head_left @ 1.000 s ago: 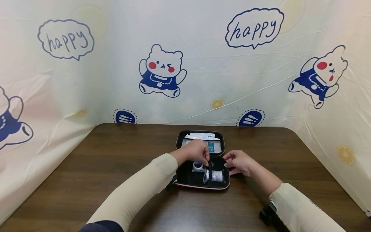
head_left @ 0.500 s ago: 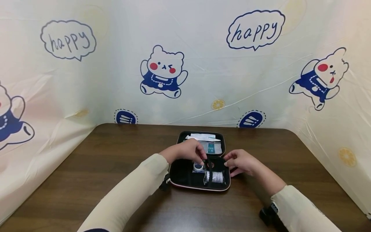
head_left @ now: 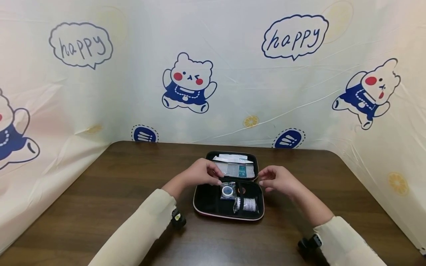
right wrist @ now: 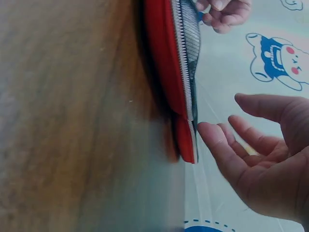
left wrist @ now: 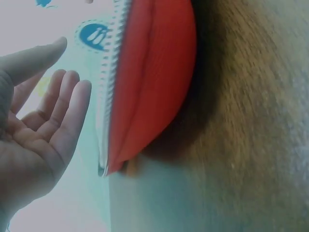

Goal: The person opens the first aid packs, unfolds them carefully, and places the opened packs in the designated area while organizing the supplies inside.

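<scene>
A zip case (head_left: pixel 205 202), red outside (left wrist: pixel 154 77) and lined in black, lies unfolded on the table. In its near half sits a white tape roll (head_left: pixel 227 191) in clear wrap, left of a black elastic strap (head_left: pixel 241 195). A wrapped white bandage roll (head_left: pixel 249 204) is tucked under that strap. My left hand (head_left: pixel 201 173) hovers over the case's left side, fingers relaxed and holding nothing. Beside the right edge, near the hinge, my right hand (head_left: pixel 279 180) has loosely bent fingers and nothing in them; in the right wrist view its fingertips (right wrist: pixel 207 130) are close to the zip.
The far half of the case holds white packets (head_left: pixel 233 158) and a teal-marked packet (head_left: pixel 242 170) behind mesh. The brown wooden table (head_left: pixel 139 177) extends around it. A printed curtain (head_left: pixel 233 92) hangs along the back and sides.
My left hand has let go of the strap and drawn back to the left, uncovering the tape roll. My right hand has come off the case's right edge and risen slightly.
</scene>
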`<state>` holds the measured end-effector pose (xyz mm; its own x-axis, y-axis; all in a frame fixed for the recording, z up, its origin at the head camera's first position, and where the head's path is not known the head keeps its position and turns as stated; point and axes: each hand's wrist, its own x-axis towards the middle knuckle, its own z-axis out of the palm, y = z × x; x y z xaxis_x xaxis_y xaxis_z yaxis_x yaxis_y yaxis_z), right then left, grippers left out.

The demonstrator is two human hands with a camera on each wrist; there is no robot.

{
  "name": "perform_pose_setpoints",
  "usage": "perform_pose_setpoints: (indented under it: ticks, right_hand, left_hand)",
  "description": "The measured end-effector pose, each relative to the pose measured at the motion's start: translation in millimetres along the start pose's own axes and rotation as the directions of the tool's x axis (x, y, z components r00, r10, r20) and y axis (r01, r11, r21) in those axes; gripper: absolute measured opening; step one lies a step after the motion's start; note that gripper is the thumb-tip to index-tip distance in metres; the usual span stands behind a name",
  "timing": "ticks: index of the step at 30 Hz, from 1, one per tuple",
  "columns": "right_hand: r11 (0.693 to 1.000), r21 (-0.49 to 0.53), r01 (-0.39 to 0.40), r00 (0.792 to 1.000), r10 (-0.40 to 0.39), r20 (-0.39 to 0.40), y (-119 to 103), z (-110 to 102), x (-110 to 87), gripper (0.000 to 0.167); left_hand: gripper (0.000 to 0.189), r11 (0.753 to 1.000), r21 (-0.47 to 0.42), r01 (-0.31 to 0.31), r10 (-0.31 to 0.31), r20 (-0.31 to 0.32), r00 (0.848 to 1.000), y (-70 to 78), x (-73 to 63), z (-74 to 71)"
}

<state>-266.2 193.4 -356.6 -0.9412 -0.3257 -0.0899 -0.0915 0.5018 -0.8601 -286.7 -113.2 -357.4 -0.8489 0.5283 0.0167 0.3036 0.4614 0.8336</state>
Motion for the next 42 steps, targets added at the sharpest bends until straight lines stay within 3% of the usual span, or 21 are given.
perform_pose_setpoints:
  ticks: [5,8,13,16,22,31,37,42]
  right_hand:
    - [0.973,-0.172,0.151,0.986,-0.160,-0.041,-7,-1,1.2,0.025]
    - [0.952,-0.214,0.220,0.973,-0.231,-0.027,-12,-3,1.1,0.022]
    - [0.907,-0.283,0.311,0.949,-0.310,0.052,-19,-4,4.4,0.021]
    - [0.888,-0.289,0.357,0.934,-0.335,0.123,-22,-4,8.3,0.021]
    - [0.867,-0.302,0.397,0.911,-0.334,0.242,-27,0,18.2,0.021]
    - [0.856,-0.300,0.421,0.878,-0.301,0.373,-36,11,32.2,0.024]
    - [0.858,-0.280,0.431,0.861,-0.299,0.411,-41,28,39.9,0.027]
    - [0.807,-0.377,0.454,0.859,-0.283,0.428,-38,41,47.2,0.035]
  left_hand:
    - [0.016,0.995,-0.086,0.048,-0.059,-0.124,0.991,-3.2,-12.6,-8.9]
    - [0.020,0.989,-0.131,0.075,-0.099,-0.187,0.977,-6.4,-20.0,-15.4]
    - [0.021,0.969,-0.200,0.144,-0.193,-0.257,0.947,-18.4,-28.7,-25.7]
    - [0.022,0.950,-0.255,0.181,-0.248,-0.263,0.933,-25.9,-32.5,-30.4]
    - [0.031,0.912,-0.340,0.230,-0.314,-0.218,0.924,-34.2,-39.3,-35.4]
    - [0.042,0.888,-0.377,0.265,-0.314,-0.075,0.946,-39.9,-45.1,-25.0]
    - [0.056,0.892,-0.346,0.289,-0.307,0.003,0.952,-39.0,-45.0,-14.8]
    - [0.063,0.893,-0.313,0.324,-0.333,0.026,0.942,-37.0,-45.9,-11.5]
